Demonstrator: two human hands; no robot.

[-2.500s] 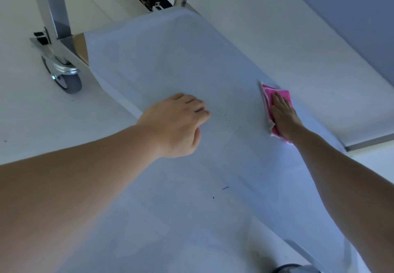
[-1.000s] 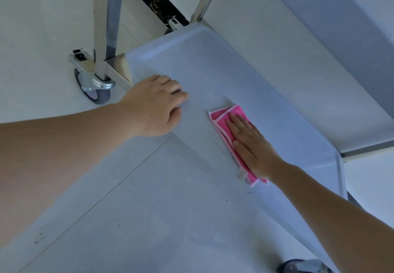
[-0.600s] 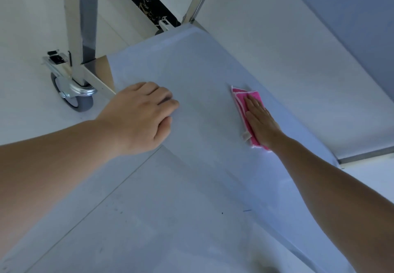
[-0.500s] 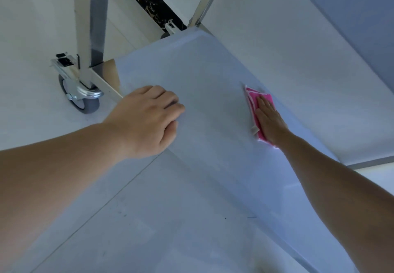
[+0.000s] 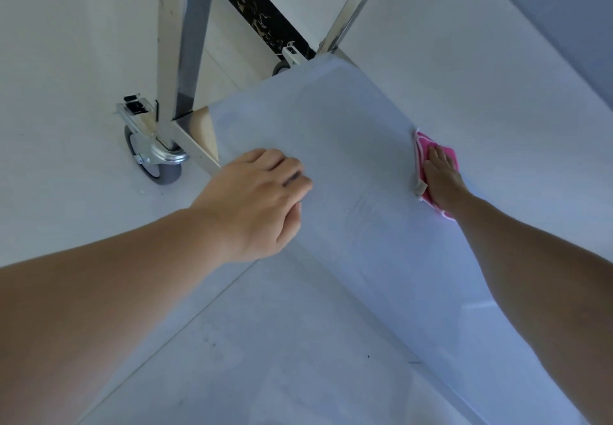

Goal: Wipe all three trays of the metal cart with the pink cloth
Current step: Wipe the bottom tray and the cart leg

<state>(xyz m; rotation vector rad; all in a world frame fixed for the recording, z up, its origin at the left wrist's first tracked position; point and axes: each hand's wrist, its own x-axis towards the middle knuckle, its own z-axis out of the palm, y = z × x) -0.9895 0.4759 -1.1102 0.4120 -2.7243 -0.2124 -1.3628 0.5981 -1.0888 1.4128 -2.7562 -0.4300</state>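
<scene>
The bottom tray of the metal cart is a pale blue-grey sheet running from upper left to lower right. My right hand lies flat on the folded pink cloth and presses it against the tray's far edge. My left hand curls over the tray's near edge, close to the front left corner. The underside of another tray hangs over the top right corner.
A chrome cart leg rises at the front left over a grey caster wheel with a brake tab. A second leg stands at the far corner. Pale floor tiles lie all around, with a dark marble strip behind.
My right hand slid the pink cloth from the tray's middle outward to its far edge. My left hand stayed on the near edge.
</scene>
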